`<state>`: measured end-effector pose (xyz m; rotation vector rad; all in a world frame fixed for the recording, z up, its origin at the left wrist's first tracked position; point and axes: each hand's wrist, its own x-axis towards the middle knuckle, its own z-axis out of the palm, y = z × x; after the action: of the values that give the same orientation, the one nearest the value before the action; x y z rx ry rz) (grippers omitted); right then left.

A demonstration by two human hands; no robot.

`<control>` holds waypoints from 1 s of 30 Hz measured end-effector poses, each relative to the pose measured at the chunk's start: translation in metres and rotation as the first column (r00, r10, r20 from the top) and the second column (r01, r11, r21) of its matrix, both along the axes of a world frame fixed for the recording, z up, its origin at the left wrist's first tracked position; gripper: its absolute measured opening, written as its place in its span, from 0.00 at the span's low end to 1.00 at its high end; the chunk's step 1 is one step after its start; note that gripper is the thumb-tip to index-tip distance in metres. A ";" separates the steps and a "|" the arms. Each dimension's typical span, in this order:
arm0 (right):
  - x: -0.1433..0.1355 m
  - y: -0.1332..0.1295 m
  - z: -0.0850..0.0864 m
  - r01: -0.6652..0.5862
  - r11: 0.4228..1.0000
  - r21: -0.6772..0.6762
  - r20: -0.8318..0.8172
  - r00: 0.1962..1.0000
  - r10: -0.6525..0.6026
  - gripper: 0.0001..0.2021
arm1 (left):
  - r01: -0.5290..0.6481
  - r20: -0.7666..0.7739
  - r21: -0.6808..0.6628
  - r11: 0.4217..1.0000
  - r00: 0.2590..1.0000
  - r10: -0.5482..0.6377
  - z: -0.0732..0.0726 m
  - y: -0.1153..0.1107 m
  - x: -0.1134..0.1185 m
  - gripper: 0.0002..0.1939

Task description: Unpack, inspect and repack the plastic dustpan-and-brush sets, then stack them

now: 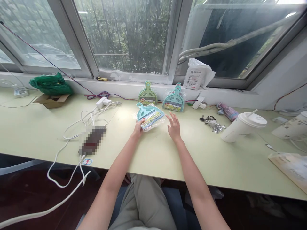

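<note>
Glossy clear plastic wrap on turquoise plastic dustpan (149, 115) (crinkled), matt smooth pale-green tabletop (155, 153)

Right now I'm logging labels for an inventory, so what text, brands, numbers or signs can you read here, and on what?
None can be read.
White bag on the sill: printed label, too small.
Packaged dustpan set in the left hand: coloured card, blurred.
Green set and teal set against the wall: cards too small.
Sticker at the desk edge: red mark, unreadable.
Right hand holds nothing.
</note>
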<state>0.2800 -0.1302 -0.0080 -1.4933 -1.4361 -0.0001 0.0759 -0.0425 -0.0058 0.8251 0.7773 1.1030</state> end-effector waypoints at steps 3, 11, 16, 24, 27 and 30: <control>0.003 0.005 -0.006 -0.005 1.000 -0.003 0.167 0.986 0.005 0.19 | 0.142 -0.059 -0.010 0.990 0.988 -0.143 -0.002 0.000 -0.003 0.27; 0.007 0.010 -0.015 0.023 0.998 0.065 -0.060 0.998 -0.019 0.08 | 0.332 -0.199 -0.029 0.943 0.922 -0.331 -0.002 -0.002 -0.007 0.30; 0.005 0.012 -0.017 0.119 0.992 0.044 -0.150 0.982 -0.112 0.07 | 0.457 -0.232 0.029 0.889 0.868 -0.439 -0.003 -0.005 -0.010 0.30; 0.013 0.026 -0.040 -0.244 0.956 -0.161 -0.722 0.690 0.054 0.31 | 0.528 -0.337 0.055 0.847 0.809 -0.482 0.006 -0.010 -0.014 0.36; 0.015 0.028 -0.040 -0.209 0.972 -0.105 -0.773 0.632 0.053 0.30 | 0.555 -0.341 0.109 0.824 0.800 -0.494 0.008 -0.010 -0.016 0.37; 0.014 0.028 -0.040 -0.004 0.996 -0.087 -0.722 0.689 -0.060 0.30 | 0.443 -0.473 0.295 0.847 0.838 -0.274 -0.003 -0.006 -0.012 0.44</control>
<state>0.2936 -0.1018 -0.0481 -1.3461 -0.7575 0.5861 0.0641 -0.0487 -0.0089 1.5264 0.7074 0.7444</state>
